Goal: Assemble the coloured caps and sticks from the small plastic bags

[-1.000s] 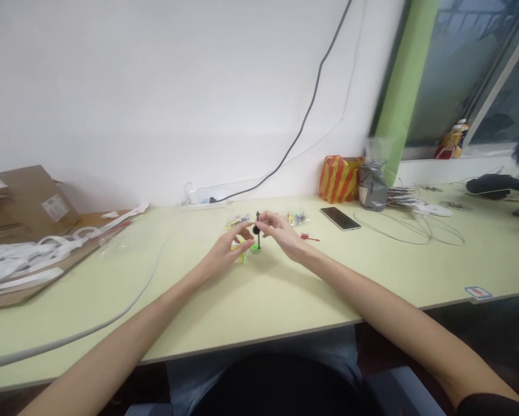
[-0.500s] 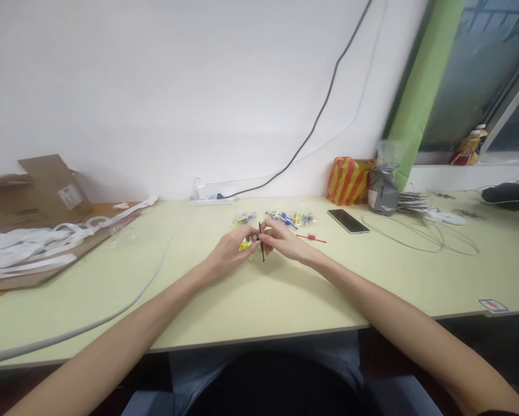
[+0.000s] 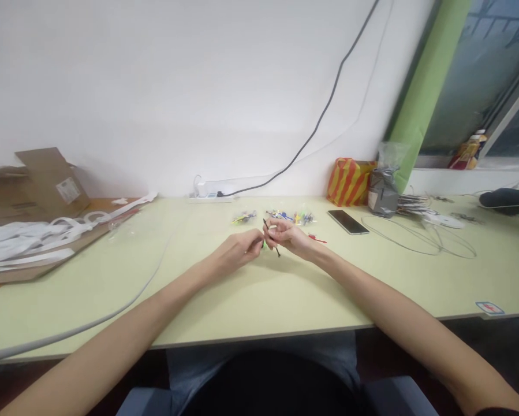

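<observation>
Above the middle of the table, my left hand (image 3: pixel 242 248) is closed, fingertips pressed together. A small bright green piece (image 3: pixel 264 244) shows at those fingertips; most of it is hidden. My right hand (image 3: pixel 288 237) pinches a thin black stick-like part (image 3: pixel 277 252), which slants down to the right past the fingers. The two hands nearly touch. Just beyond them lie small clear bags of colourful plastic parts (image 3: pixel 302 218), and another bag with yellow and blue parts (image 3: pixel 244 217). A red thin part (image 3: pixel 317 239) rests right of my right hand, partly covered by it.
A phone (image 3: pixel 348 222) lies to the right, near a striped bag (image 3: pixel 349 182) and a grey bag (image 3: pixel 383 190). Loose wire (image 3: pixel 419 248) coils beyond it. At left are a cardboard box (image 3: pixel 47 185), white strips (image 3: pixel 38 237) and a grey cable (image 3: pixel 124 306).
The black part has tilted, its lower end swinging right, and is now in my right hand alone. My left hand has turned over, and the yellow bit beneath it no longer shows.
</observation>
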The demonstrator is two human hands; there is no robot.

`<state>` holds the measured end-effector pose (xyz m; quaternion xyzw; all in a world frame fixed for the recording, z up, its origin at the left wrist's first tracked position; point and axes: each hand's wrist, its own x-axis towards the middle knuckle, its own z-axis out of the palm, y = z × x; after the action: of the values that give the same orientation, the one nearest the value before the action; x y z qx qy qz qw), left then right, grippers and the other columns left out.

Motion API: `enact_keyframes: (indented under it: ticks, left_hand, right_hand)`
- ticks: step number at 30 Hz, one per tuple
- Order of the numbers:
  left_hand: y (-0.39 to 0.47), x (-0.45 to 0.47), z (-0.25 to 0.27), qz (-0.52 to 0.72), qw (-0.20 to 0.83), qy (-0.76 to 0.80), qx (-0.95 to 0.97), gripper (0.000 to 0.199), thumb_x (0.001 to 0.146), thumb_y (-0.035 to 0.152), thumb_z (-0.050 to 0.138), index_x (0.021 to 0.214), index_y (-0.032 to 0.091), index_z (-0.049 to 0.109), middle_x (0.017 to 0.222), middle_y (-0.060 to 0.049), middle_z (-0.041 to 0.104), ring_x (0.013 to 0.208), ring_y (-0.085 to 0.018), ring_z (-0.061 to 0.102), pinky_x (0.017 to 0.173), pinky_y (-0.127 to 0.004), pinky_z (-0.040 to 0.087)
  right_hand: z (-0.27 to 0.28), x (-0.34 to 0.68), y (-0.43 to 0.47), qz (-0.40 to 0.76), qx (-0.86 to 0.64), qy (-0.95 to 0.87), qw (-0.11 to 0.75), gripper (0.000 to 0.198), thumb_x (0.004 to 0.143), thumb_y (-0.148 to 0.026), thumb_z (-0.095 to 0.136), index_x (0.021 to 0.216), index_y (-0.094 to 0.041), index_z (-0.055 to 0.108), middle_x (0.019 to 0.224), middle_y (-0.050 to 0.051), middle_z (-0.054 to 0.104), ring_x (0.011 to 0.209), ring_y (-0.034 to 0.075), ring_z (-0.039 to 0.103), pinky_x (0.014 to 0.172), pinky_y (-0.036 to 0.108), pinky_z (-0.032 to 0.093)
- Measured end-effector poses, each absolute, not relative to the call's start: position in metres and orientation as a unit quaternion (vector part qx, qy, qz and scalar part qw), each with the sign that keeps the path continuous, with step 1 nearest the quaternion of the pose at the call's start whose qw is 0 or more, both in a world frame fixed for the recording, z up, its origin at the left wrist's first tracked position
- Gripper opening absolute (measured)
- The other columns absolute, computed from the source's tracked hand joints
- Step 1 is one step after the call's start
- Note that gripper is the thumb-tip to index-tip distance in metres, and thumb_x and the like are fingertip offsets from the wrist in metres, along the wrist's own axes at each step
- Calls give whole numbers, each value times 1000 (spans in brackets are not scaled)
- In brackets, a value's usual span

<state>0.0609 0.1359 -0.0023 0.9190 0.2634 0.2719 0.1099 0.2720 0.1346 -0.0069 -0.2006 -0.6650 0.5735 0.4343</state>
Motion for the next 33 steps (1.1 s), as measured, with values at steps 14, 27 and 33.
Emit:
enact_keyframes:
  ticks: [14, 27, 33]
  left_hand:
    - [175, 21, 7, 348, 98, 338, 869, 28, 96, 37, 50, 118, 23, 62, 101, -3, 69, 82, -16, 61, 78, -30, 49]
    - [173, 12, 18, 248, 224, 325, 885, 29, 85, 46, 67, 93, 19, 62, 87, -3, 65, 77, -16, 60, 68, -27, 45]
    - [173, 7, 20, 70, 293, 308, 902, 28, 80, 45, 73, 90, 18, 70, 90, -5, 69, 80, -18, 61, 70, -28, 45]
  right_hand:
    - [-10, 235, 180, 188, -567, -741, 306, 23, 76, -24, 59, 57, -13, 66, 52, 1, 56, 54, 12, 49, 53, 24, 30]
    - [6, 252, 171, 121, -475, -852, 183, 20, 84, -22, 60, 73, -13, 74, 61, 1, 62, 58, 11, 49, 59, 23, 32]
    - [3, 255, 146, 49, -401, -905, 135, 16, 82, -12, 67, 92, -17, 78, 90, 7, 70, 85, 17, 60, 70, 24, 37]
